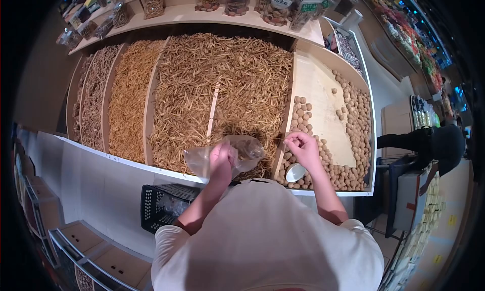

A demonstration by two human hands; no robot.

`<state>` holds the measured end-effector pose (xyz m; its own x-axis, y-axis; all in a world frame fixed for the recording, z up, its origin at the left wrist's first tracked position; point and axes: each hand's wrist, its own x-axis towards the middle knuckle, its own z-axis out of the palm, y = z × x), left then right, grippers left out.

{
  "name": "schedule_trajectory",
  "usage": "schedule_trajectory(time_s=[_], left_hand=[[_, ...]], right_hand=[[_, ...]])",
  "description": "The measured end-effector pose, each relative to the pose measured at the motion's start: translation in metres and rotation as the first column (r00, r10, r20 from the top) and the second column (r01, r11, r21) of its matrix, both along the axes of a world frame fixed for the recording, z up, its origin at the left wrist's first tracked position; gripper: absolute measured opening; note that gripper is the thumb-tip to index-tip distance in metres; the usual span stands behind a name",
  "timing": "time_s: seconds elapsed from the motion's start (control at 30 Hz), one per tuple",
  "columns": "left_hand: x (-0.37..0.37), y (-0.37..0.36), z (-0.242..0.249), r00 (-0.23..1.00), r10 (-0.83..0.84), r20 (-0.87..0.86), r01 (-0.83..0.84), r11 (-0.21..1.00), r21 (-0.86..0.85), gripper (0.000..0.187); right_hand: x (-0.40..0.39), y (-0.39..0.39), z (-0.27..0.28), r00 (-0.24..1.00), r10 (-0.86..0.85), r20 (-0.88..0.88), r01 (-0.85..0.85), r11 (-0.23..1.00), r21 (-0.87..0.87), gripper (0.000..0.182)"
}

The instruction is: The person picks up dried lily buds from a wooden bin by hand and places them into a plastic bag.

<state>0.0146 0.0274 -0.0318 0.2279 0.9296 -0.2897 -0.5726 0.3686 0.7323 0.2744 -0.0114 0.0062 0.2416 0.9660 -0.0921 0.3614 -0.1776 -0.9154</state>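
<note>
My left hand (222, 157) is closed on a clear plastic bag (247, 162), which hangs over the front of the bin of brown dried strips (252, 84). Some brownish contents show inside the bag. To the right, my right hand (301, 145) has its fingers pinched together above the divider beside the bin of round brown nuts (356, 134). A thin strip seems to stick out from its fingertips. Just below this hand, a white scoop (295, 173) lies among the nuts.
Bins of orange shreds (129, 94) and pale strips (96, 99) are at the left. Packaged goods stand on a wooden shelf (182, 16) behind. A dark basket (156, 210) is below the counter at the left. Another person (447, 142) bends at the far right.
</note>
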Motion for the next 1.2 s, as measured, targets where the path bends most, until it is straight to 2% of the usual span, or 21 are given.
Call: schedule_trajectory(time_s=[0.17,0.23,0.27,0.33,0.37,0.43,0.5,0.57,0.67,0.73,0.83,0.93,1.13,1.2], left_hand=[[0.008,0.000,0.007,0.997,-0.048,-0.052,0.046,0.998,-0.040,0.034],[0.008,0.000,0.010,0.997,-0.051,-0.059,0.048,0.997,-0.056,0.034],[0.007,-0.001,0.008,0.997,-0.061,-0.057,0.059,0.998,-0.029,0.034],[0.004,-0.001,0.005,0.996,-0.065,-0.054,0.065,0.998,0.001,0.033],[0.001,-0.001,0.004,0.997,-0.056,-0.060,0.058,0.998,0.023,0.032],[-0.005,-0.001,0.004,0.997,-0.035,-0.067,0.038,0.998,0.041,0.031],[-0.009,-0.003,0.004,0.999,0.005,-0.050,-0.005,1.000,0.006,0.028],[-0.011,-0.002,0.005,0.998,0.033,-0.058,-0.034,0.999,-0.024,0.028],[-0.010,-0.001,-0.004,0.998,0.053,-0.021,-0.054,0.998,-0.039,0.028],[-0.008,-0.001,-0.004,0.998,0.054,0.025,-0.054,0.998,-0.023,0.028],[-0.005,0.000,-0.001,0.997,0.067,-0.032,-0.069,0.994,-0.090,0.029],[-0.006,0.001,0.000,0.999,0.047,0.021,-0.044,0.991,-0.125,0.030],[-0.010,0.003,0.004,0.992,0.108,-0.060,-0.115,0.985,-0.128,0.030],[-0.011,0.003,0.007,0.993,0.112,0.033,-0.107,0.985,-0.133,0.029]], right_hand=[[-0.028,-0.016,-0.014,0.998,0.055,-0.007,-0.055,0.996,0.067,0.007],[-0.043,-0.014,-0.016,0.974,0.174,0.143,-0.176,0.984,0.003,0.014],[-0.051,-0.013,-0.016,0.975,0.173,0.141,-0.175,0.985,0.005,0.014],[-0.064,-0.008,-0.009,0.837,0.332,0.435,-0.412,0.906,0.100,0.019],[-0.064,-0.005,-0.007,0.835,0.337,0.436,-0.418,0.903,0.102,0.019],[-0.063,0.006,-0.004,0.851,0.205,0.483,-0.315,0.936,0.157,0.019],[-0.050,0.019,-0.001,0.880,0.196,0.433,-0.296,0.939,0.177,0.019],[-0.038,0.032,0.003,0.897,0.147,0.416,-0.174,0.984,0.028,0.019],[-0.020,0.056,-0.014,0.869,0.103,0.485,-0.151,0.987,0.063,0.018],[-0.020,0.071,-0.018,0.865,0.098,0.491,-0.145,0.988,0.060,0.018],[-0.026,0.093,-0.027,0.845,0.111,0.523,-0.146,0.989,0.025,0.018],[-0.031,0.110,-0.049,0.836,0.149,0.528,-0.225,0.971,0.081,0.015],[-0.038,0.123,-0.070,0.775,0.160,0.612,-0.270,0.959,0.091,0.011],[-0.039,0.121,-0.067,0.771,0.166,0.615,-0.267,0.961,0.076,0.010]])
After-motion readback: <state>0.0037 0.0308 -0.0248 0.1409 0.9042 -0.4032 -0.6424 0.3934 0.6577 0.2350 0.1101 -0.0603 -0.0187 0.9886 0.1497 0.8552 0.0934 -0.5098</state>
